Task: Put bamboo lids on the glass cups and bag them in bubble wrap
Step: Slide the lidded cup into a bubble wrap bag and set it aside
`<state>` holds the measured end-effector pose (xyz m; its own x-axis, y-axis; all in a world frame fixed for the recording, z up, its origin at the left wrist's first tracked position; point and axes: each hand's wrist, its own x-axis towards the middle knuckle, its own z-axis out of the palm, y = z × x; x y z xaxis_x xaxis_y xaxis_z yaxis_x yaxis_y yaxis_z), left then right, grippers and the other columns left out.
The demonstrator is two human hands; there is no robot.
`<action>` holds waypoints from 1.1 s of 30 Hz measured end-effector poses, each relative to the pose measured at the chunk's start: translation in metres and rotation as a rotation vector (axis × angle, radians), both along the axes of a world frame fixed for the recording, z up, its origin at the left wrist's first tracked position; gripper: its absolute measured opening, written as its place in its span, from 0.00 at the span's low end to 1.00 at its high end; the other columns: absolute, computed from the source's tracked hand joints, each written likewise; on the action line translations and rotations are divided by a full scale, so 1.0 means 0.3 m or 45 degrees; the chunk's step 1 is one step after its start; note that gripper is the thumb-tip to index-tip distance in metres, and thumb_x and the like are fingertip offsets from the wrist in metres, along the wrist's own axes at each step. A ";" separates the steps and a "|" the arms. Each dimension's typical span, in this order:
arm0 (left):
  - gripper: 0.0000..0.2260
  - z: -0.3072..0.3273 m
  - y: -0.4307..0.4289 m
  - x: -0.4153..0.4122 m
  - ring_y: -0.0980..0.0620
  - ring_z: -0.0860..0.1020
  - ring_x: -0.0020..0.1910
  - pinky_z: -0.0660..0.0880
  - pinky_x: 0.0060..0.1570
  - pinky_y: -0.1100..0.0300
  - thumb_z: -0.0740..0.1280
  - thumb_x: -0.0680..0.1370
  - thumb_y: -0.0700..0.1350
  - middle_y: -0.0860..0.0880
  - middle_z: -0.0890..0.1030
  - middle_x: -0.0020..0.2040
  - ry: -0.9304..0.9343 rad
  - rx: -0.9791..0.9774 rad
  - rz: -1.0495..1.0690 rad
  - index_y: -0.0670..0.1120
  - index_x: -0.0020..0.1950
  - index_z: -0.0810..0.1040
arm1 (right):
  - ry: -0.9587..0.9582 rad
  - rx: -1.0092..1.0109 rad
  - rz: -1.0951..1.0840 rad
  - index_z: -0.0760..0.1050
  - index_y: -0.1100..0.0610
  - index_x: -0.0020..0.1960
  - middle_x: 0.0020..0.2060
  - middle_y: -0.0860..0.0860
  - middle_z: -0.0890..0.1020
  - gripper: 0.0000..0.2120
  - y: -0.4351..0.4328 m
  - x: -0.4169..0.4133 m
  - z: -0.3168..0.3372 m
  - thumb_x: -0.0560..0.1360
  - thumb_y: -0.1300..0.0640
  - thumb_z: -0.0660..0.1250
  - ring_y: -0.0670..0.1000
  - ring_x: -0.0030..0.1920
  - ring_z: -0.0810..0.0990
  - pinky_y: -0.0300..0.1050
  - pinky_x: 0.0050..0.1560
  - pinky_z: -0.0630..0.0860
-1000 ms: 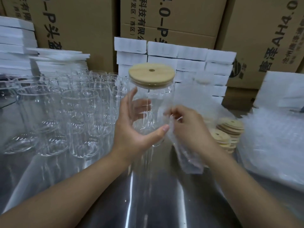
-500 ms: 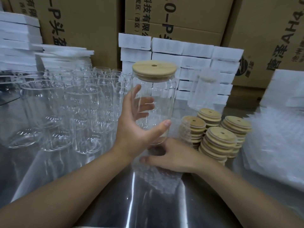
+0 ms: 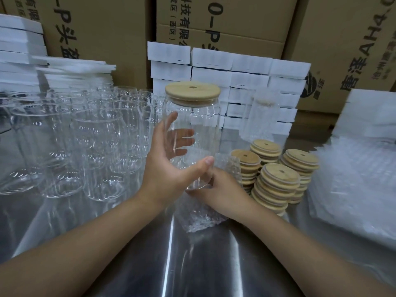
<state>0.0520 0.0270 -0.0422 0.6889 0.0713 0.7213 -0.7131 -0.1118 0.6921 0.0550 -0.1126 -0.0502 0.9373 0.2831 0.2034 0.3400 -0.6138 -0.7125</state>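
The glass cup [image 3: 199,133], bamboo lid [image 3: 192,92] already seated, is hanging upright in the left hand [image 3: 169,168], thumb and fingers curling round its wall. The right hand [image 3: 222,189] is dropping from beside the cup to under its base, bringing the bubble wrap bag [image 3: 199,217] along. Its fingers are hidden, so I cannot tell its grip. Bagging is starting, with the lid stacks [image 3: 276,179] waiting right of the cup.

Packing warehouse: stacked cardboard cartons [image 3: 225,22], white boxes [image 3: 248,67], steel table [image 3: 203,264].

Tan lid [image 3: 192,93], clear glass cup [image 3: 205,133], clear bubble wrap bag [image 3: 199,219]
The cartons [image 3: 225,22] are showing brown with black lettering.
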 end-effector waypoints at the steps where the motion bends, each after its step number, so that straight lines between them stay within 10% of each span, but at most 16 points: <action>1: 0.39 0.000 0.000 0.000 0.54 0.79 0.58 0.77 0.56 0.59 0.75 0.64 0.56 0.52 0.79 0.58 -0.001 0.001 -0.001 0.58 0.71 0.60 | 0.006 0.010 0.007 0.77 0.55 0.52 0.44 0.46 0.82 0.11 -0.003 -0.002 0.003 0.73 0.51 0.70 0.43 0.44 0.80 0.41 0.45 0.77; 8: 0.37 0.003 0.004 -0.002 0.53 0.80 0.57 0.76 0.54 0.61 0.75 0.64 0.56 0.51 0.79 0.58 -0.005 -0.056 -0.022 0.61 0.69 0.62 | 0.069 -0.024 0.052 0.83 0.55 0.49 0.39 0.39 0.82 0.12 -0.009 -0.014 0.015 0.80 0.54 0.61 0.33 0.40 0.78 0.25 0.40 0.70; 13: 0.37 0.001 0.003 -0.002 0.53 0.79 0.58 0.76 0.54 0.63 0.75 0.64 0.57 0.53 0.79 0.58 -0.006 -0.034 -0.029 0.62 0.69 0.61 | -0.074 -0.055 0.064 0.75 0.49 0.38 0.36 0.45 0.79 0.08 -0.013 -0.024 0.027 0.75 0.54 0.66 0.42 0.40 0.78 0.39 0.41 0.72; 23: 0.37 0.006 0.013 0.010 0.53 0.80 0.57 0.77 0.55 0.56 0.74 0.64 0.58 0.51 0.79 0.57 0.012 -0.105 0.004 0.61 0.69 0.62 | -0.199 -0.330 0.285 0.69 0.47 0.33 0.33 0.43 0.74 0.24 0.007 -0.096 0.032 0.57 0.27 0.68 0.43 0.37 0.72 0.39 0.40 0.64; 33: 0.36 0.014 0.021 0.014 0.53 0.80 0.57 0.76 0.55 0.57 0.74 0.65 0.58 0.51 0.79 0.57 0.000 -0.143 0.033 0.60 0.68 0.61 | -0.228 -0.415 0.381 0.61 0.42 0.39 0.37 0.43 0.70 0.17 0.015 -0.106 0.021 0.64 0.46 0.70 0.44 0.40 0.68 0.38 0.41 0.61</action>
<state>0.0562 0.0333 -0.0380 0.6856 0.1696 0.7079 -0.7111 -0.0520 0.7012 0.0231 -0.1082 -0.0440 0.7632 0.6111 0.2100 0.6358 -0.6521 -0.4129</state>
